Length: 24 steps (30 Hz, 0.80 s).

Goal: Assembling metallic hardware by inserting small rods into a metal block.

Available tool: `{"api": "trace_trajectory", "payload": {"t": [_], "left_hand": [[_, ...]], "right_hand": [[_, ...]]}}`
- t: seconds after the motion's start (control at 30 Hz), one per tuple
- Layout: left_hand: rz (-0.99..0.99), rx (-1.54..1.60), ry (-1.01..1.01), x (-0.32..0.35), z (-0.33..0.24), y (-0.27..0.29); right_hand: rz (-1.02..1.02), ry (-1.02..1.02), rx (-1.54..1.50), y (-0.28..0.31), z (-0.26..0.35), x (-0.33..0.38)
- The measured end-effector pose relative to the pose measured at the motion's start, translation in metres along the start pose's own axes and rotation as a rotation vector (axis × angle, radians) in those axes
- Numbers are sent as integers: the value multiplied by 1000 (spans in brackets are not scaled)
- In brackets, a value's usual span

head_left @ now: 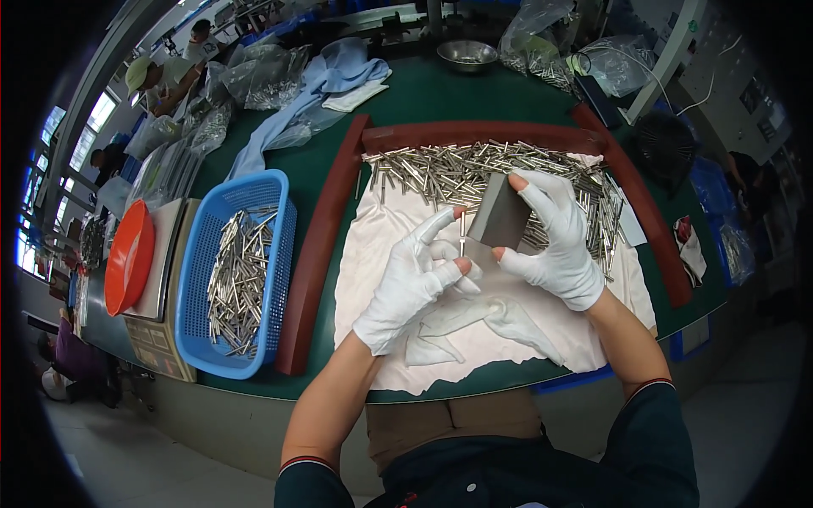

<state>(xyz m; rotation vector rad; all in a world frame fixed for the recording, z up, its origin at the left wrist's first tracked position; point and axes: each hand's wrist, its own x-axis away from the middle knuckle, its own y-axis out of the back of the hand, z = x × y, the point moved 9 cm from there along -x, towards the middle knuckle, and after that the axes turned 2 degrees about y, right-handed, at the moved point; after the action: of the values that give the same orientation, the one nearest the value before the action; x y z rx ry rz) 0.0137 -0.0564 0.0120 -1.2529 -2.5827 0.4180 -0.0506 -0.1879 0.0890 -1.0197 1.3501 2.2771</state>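
Observation:
White gloves with bare fingertips cover both my hands. My left hand (413,278) is closed on a slim shiny metal pin (462,227), held upright between the index fingertip and the thumb. Just to the right, my right hand (561,241) grips a grey rectangular block (501,213) by its edges, thumb below and fingers above. The block stands tilted close to the pin; I cannot tell whether they touch. Behind them, a heap of loose metal pins (423,173) lies on a pale pink cloth (360,279). A crumpled white cloth (517,326) rests below my hands.
A red-brown raised frame (318,271) borders the cloth on three sides. Left of it stand a blue basket (288,245) of similar pins and an orange bowl (129,258). A metal bowl (467,55), bluish cloths (339,68) and plastic bags lie farther back on the green table (415,93).

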Motion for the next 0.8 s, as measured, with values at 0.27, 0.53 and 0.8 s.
{"api": "trace_trajectory", "payload": {"t": [0.27,0.53,0.8], "left_hand": [[0,90,43,1,0,1],[64,132,93,0,8,-13],[115,74,179,1,17,-22]], "right_hand": [[-56,-68,-60,5,-1,3],[-70,-23,-72,-3,11,-5],[-109,-33,-73,-1,12,-11]]}}
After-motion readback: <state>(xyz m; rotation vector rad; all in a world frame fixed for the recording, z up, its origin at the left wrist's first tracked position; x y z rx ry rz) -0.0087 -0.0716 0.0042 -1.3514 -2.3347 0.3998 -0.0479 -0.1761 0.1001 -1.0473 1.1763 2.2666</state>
